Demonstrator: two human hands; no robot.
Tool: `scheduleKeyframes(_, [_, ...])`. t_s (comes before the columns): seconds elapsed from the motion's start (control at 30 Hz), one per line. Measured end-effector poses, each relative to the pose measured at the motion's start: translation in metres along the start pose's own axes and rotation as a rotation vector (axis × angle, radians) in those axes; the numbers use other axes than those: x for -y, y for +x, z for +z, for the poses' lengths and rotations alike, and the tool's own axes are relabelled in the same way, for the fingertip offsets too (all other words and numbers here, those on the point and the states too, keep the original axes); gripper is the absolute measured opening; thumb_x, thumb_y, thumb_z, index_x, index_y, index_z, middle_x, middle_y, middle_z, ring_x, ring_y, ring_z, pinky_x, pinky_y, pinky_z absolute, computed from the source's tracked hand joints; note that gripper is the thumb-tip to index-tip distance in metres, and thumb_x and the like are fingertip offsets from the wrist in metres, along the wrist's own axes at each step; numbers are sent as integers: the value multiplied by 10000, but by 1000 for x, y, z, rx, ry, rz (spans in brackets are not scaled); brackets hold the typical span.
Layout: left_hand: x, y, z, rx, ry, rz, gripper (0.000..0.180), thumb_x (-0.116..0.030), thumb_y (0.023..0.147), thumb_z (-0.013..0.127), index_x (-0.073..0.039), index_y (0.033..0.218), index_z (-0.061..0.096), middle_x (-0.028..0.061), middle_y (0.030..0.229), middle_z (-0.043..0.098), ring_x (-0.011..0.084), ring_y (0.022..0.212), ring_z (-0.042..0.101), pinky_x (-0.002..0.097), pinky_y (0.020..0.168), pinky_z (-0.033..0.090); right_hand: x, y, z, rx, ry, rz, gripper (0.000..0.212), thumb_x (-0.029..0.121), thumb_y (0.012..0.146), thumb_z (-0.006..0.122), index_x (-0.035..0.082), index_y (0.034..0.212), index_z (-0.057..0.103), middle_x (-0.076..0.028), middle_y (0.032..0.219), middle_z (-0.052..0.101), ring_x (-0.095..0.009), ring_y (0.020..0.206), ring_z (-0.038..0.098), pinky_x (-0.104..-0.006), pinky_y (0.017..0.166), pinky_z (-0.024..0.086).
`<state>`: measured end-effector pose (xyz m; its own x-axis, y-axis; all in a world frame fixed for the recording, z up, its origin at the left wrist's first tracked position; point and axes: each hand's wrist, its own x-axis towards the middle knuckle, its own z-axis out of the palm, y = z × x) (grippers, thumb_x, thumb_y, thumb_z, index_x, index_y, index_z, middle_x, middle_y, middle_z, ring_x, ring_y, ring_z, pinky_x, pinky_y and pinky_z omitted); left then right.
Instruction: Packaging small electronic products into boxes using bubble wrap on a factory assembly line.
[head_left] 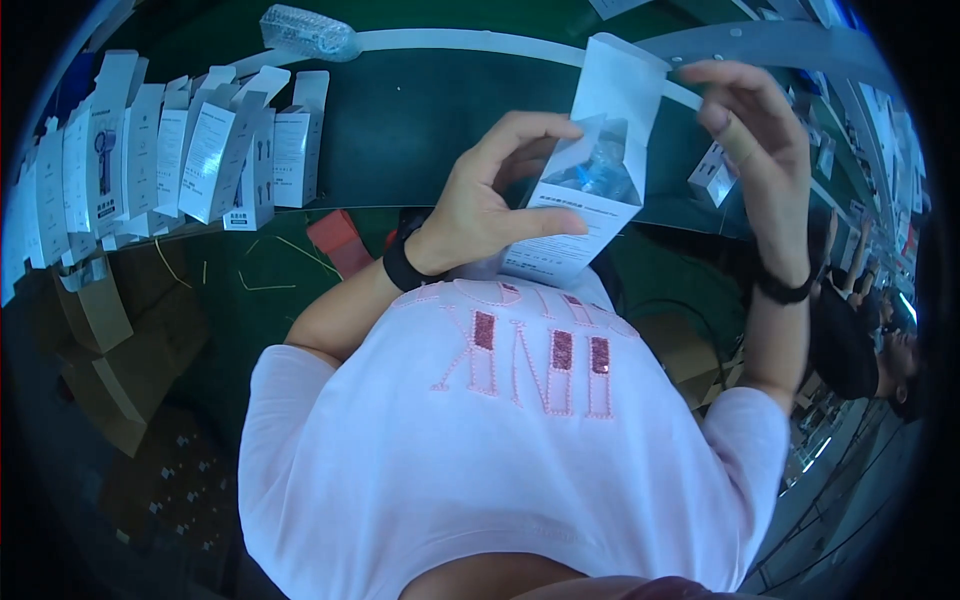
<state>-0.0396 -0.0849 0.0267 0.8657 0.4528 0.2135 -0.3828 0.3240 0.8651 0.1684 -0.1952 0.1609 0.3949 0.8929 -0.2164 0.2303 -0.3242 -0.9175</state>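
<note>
My left hand is closed around a white carton box, thumb across its near printed face and fingers on its far left edge. The box tilts toward me, its top lid folded up and away. Inside the mouth lies a clear plastic-wrapped item with a bit of blue; its kind is hidden by the wrapping. Just right of the raised lid is my right hand, fingers bent and apart with nothing between them. Its fingertips come close to the lid's edge; contact cannot be made out.
Several white cartons with raised flaps stand in a row at the table's left. A bubble-wrapped bundle lies at the back of the green table. A small white box sits beyond my right wrist. Brown cardboard boxes are on the floor; people are at right.
</note>
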Motion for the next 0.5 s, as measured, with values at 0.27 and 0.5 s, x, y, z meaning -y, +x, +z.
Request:
scheduleKeyframes(0.27, [-1,14,-1,173,351,-54,490,-217,756,787,-42,1169,588,107,1193,570,194,1028,584,327,866,490,-69,-32,64,-126,466,-117,593,191,832,694,-2,1342,461,-173,1342,497,-238,1206,498,-356,999,399])
scheduleKeyframes(0.5, [6,19,3,57,153,-263,666,-42,708,801,-44,1262,431,134,1177,559,209,1047,586,318,863,501,-65,-38,58,-153,285,-69,299,130,888,634,-1,1156,640,-152,1135,648,-190,1028,607,-281,870,480])
